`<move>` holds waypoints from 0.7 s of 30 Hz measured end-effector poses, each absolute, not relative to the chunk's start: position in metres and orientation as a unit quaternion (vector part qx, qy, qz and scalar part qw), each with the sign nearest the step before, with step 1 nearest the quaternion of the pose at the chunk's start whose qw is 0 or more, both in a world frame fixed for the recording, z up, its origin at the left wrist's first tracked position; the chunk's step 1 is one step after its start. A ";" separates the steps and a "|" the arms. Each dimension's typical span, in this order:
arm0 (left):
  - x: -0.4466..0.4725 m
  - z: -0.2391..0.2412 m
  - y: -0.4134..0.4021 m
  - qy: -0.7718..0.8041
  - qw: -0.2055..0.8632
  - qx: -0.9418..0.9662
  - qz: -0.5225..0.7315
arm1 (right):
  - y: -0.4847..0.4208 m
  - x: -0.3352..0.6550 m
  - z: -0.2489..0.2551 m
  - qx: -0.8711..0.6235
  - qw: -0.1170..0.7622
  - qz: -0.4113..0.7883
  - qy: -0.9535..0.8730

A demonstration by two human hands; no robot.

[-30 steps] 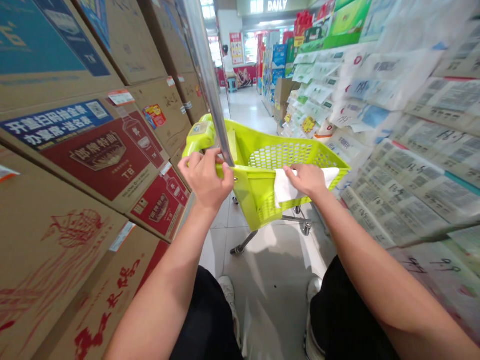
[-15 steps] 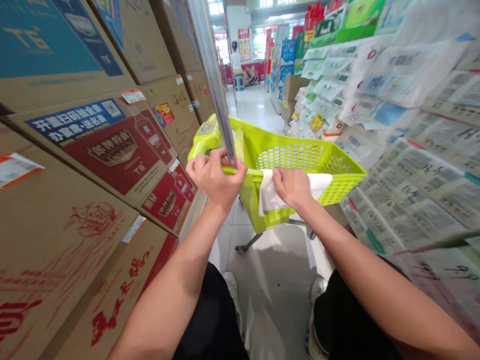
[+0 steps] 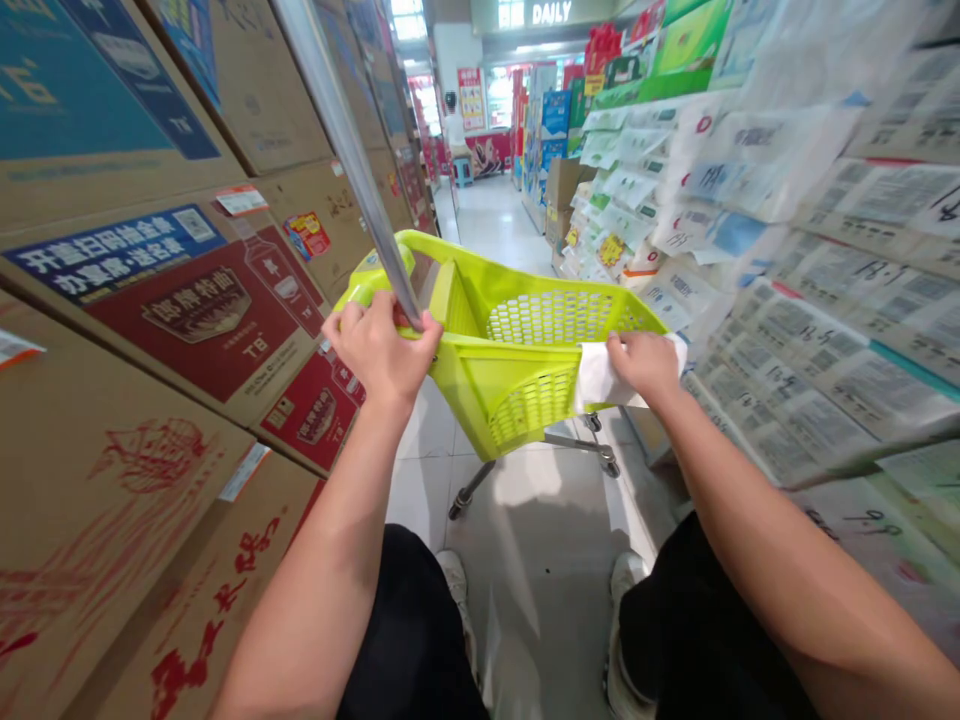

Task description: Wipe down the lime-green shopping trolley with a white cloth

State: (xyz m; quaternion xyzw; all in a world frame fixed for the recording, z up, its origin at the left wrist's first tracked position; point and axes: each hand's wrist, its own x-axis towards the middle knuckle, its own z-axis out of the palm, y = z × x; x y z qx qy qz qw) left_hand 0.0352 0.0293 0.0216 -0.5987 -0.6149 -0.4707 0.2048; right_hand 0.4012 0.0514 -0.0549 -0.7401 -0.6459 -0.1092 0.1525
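A lime-green shopping cart [image 3: 469, 385] with a perforated plastic basket stands in front of me on metal legs with casters. Near its left end, my left hand [image 3: 384, 345] is closed over the edge, the thumb beside the foot of a grey metal pole [image 3: 352, 150]. Folded over the near rim at the right end is a white cloth [image 3: 598, 378]. My right hand [image 3: 649, 362] presses and grips that cloth against the rim, its fingers partly hidden behind the fabric.
Stacked cardboard cartons [image 3: 217, 310] line the left side closely. Shelves of packaged tissue [image 3: 795, 330] rise on the right. Farther down the tiled aisle [image 3: 495, 215], a person [image 3: 454, 125] is near a blue stool [image 3: 463, 170]. My shoes are below the cart.
My right hand has slid right along the near rim with the white cloth, toward the basket's end. The cart, pole and left hand appear farther left in view; the left hand keeps its hold.
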 end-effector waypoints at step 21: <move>0.036 0.022 0.018 -0.617 0.227 -0.626 -0.420 | 0.015 0.275 -0.019 -0.617 0.218 -0.067 -0.753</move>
